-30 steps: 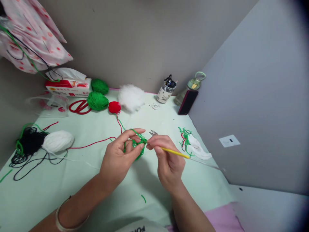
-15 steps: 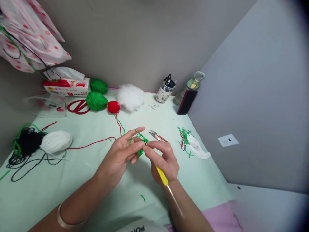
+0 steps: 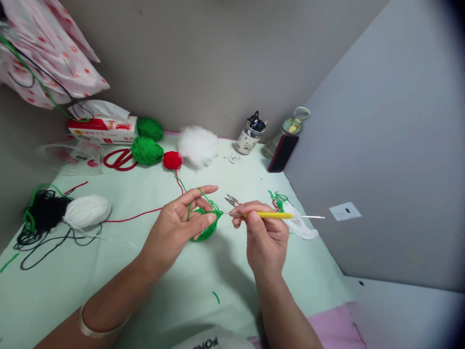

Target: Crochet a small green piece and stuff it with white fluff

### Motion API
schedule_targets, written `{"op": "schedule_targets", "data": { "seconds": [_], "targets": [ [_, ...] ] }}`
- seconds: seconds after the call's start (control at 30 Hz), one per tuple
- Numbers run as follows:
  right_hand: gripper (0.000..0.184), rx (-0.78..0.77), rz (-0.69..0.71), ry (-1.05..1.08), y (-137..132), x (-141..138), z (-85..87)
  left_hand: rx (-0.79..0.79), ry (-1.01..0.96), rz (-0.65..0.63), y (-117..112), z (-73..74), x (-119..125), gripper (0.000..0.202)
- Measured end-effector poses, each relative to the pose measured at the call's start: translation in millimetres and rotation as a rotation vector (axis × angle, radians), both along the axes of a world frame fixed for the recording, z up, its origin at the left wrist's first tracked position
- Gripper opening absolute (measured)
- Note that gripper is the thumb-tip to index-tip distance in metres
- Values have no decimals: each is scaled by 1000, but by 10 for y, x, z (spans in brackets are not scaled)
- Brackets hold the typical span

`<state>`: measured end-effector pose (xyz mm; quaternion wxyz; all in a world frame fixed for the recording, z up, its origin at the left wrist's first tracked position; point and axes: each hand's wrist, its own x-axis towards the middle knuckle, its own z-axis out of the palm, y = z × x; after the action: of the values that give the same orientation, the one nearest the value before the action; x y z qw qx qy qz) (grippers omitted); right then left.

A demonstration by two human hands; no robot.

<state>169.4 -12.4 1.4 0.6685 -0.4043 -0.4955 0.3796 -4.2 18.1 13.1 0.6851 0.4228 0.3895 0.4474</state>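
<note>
From the head camera: pinching green crochet work (image 3: 205,233) between thumb and fingers of the left hand (image 3: 173,227), with yarn (image 3: 205,196) over the raised index finger. Gripping a yellow-handled hook (image 3: 271,215) in the right hand (image 3: 268,238), tip-first toward the work. Visible just beyond the right-hand grip: small scissors (image 3: 234,200).

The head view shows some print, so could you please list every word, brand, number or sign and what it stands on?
"FOR", on the pale garment at the bottom edge; the rest is unclear.
Tissue box: print too blurred to read.
Pen cup: markings too small to read.
Clear bag: label too small to read.
</note>
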Motion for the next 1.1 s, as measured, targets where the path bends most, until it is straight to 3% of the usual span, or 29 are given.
{"op": "schedule_targets", "data": {
  "seconds": [0.23,0.47,0.63,0.73,0.87,1.0,1.1],
  "targets": [
    [17,48,-14,-52,-50,40,105,77,198,49,-10,71,-25,42],
    [16,12,77,-85,101,-2,-34,21,-8,-169,18,-43,37,42],
    [16,18,18,-141,89,-34,-96,-16,-50,-99,-6,-89,92,39],
    [15,90,35,-184,63,-39,-86,-56,-95,-61,-14,-64,98,49],
    [15,54,75,-49,77,-19,-67,-163,-184,-118,4,-24,66,60],
    [19,-101,118,154,126,34,-8,-250,-264,-243,39,-22,30,52],
    [20,-169,170,246,148,53,18,-226,-280,-259,35,-27,36,45]
  ]
}}
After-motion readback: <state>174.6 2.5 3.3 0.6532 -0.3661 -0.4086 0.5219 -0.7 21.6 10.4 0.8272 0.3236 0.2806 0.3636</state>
